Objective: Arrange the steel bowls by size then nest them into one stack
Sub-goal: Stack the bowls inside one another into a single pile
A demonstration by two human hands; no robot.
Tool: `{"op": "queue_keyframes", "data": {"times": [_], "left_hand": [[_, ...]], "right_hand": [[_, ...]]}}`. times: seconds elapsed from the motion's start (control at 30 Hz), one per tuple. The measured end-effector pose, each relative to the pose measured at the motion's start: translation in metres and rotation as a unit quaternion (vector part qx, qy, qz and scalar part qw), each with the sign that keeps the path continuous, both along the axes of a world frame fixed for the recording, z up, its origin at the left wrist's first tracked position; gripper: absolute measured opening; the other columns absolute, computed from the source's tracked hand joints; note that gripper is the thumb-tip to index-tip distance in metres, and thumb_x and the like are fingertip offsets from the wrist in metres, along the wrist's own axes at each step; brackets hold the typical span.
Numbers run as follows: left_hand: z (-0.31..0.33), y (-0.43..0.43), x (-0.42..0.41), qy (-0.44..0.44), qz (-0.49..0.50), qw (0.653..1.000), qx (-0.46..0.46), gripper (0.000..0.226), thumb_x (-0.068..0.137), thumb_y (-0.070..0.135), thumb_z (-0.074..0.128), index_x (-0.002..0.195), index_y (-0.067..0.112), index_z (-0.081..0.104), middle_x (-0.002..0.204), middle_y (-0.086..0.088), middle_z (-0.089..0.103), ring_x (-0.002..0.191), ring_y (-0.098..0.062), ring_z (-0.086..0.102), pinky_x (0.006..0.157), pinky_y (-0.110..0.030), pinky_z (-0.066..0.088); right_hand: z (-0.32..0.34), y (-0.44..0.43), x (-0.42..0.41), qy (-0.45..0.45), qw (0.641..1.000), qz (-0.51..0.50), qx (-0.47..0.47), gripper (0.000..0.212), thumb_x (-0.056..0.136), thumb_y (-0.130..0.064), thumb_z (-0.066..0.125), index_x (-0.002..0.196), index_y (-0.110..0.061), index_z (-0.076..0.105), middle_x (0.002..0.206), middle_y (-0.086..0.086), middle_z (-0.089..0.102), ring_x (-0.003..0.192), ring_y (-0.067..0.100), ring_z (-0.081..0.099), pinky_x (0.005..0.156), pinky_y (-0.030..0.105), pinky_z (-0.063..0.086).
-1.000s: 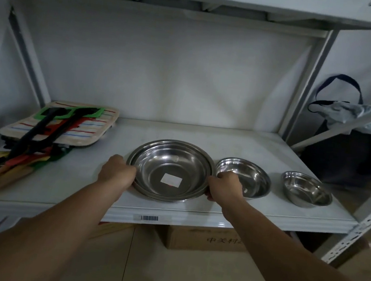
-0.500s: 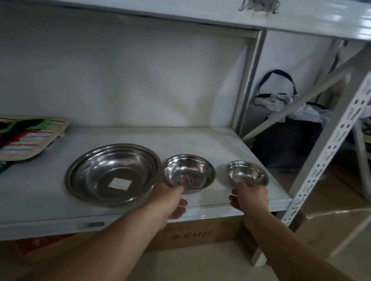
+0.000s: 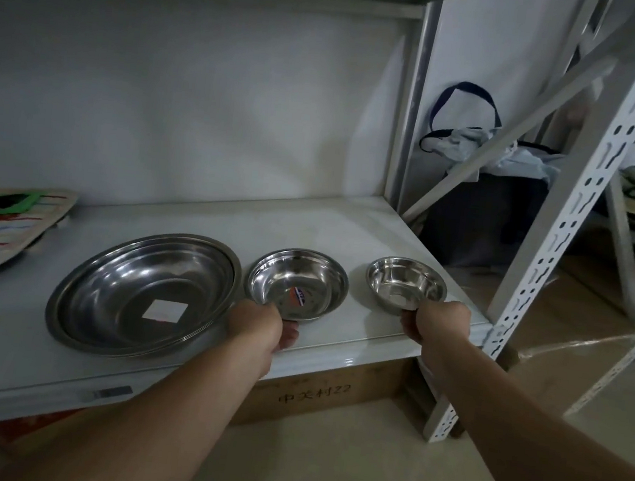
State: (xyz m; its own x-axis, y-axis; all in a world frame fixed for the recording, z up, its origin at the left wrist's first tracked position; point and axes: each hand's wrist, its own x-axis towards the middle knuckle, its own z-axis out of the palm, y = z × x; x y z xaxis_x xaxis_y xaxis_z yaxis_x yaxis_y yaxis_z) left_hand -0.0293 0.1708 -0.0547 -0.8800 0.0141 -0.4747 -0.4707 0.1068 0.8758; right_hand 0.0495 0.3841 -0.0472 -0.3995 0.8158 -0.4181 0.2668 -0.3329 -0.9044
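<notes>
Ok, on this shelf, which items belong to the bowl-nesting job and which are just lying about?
Part of the job:
large bowl
medium bowl, gripped by the left hand
small bowl, gripped by the right hand

Lying about:
striped mat
cardboard box
tote bag

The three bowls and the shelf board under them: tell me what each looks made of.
Large bowl, medium bowl and small bowl: all look like polished steel, with a grey mirror sheen and bright reflections on the walls; paper stickers sit inside the two bigger ones. Shelf board: smooth, glossy, white; possibly painted metal or laminate, which cannot be told from here.
</notes>
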Motion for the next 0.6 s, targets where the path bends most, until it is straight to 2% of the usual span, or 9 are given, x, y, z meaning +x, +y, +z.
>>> {"op": "queue_keyframes", "data": {"times": [0.1,0.17,0.23,0.33,0.47,0.6], "left_hand": [[0.007,0.006,-0.001,0.005,-0.009,1.000,0.003,0.034,0.106,0.005,0.042,0.129,-0.011,0.061,0.065,-0.019,0.067,0.044,-0.020,0.061,0.031,-0.022,0.052],[0.017,0.008,-0.001,0.018,-0.012,1.000,0.011,0.033,0.106,0.006,0.044,0.126,-0.010,0.063,0.065,-0.018,0.069,0.039,-0.018,0.062,0.031,-0.021,0.051],[0.034,0.006,0.001,0.040,-0.014,0.999,0.025,0.030,0.106,0.006,0.044,0.120,-0.010,0.065,0.067,-0.019,0.070,0.043,-0.020,0.063,0.032,-0.021,0.050],[0.064,-0.013,-0.003,0.071,-0.013,0.996,0.049,0.031,0.105,0.007,0.042,0.121,-0.010,0.064,0.067,-0.018,0.070,0.048,-0.021,0.064,0.033,-0.020,0.050],[0.095,-0.071,-0.011,0.109,0.012,0.993,0.045,0.032,0.106,0.009,0.044,0.129,-0.006,0.061,0.069,-0.016,0.071,0.051,-0.020,0.065,0.034,-0.023,0.054],[0.098,-0.144,-0.015,0.126,0.040,0.991,-0.025,0.032,0.107,0.009,0.047,0.134,-0.005,0.056,0.070,-0.018,0.069,0.052,-0.023,0.064,0.036,-0.023,0.055]], "right_hand": [[0.002,0.000,0.003,0.008,1.000,0.003,0.006,0.015,0.096,0.002,0.052,0.107,0.004,0.062,0.075,0.018,0.067,0.054,0.024,0.065,0.064,0.036,0.060],[0.011,-0.002,0.007,0.026,0.999,0.010,0.021,0.023,0.095,-0.001,0.054,0.114,0.006,0.065,0.076,0.018,0.070,0.054,0.022,0.066,0.055,0.032,0.058],[0.025,-0.006,0.011,0.041,0.998,0.011,0.041,0.026,0.097,-0.003,0.055,0.120,0.006,0.065,0.080,0.018,0.071,0.057,0.021,0.067,0.050,0.029,0.055],[0.051,-0.016,0.017,0.062,0.997,0.007,0.050,0.026,0.099,-0.005,0.057,0.123,0.004,0.064,0.082,0.014,0.070,0.064,0.020,0.067,0.056,0.028,0.055],[0.077,-0.044,0.018,0.094,0.993,0.028,0.059,0.026,0.097,0.002,0.054,0.119,0.007,0.066,0.078,0.014,0.069,0.063,0.019,0.065,0.055,0.027,0.055],[0.085,-0.083,0.005,0.106,0.990,0.061,0.064,0.017,0.094,0.004,0.056,0.103,0.009,0.069,0.075,0.016,0.068,0.062,0.022,0.065,0.057,0.029,0.056]]}}
